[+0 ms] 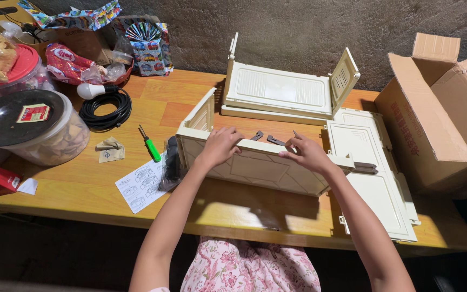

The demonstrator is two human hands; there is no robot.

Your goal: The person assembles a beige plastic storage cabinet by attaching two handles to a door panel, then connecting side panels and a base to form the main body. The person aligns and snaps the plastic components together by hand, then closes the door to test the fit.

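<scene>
The stiff, seemingly light cream plastic panel point(255, 165) is gripped along its top edge, left hand point(220, 145) fingers curled over it, right hand point(308, 154) fingers pinching beside them.

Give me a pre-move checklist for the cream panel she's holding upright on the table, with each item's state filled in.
1. Left hand on the cream panel top edge: ok.
2. Right hand on the same edge, near the right end: ok.
3. Panel standing upright on the table: ok, both hands steady it.
4. Grey clips within reach behind the panel: ok.
5. Green screwdriver at hand: ok, it lies left of the panel.
6. Panel's joint with the side piece at its left end seated: cannot tell.
</scene>
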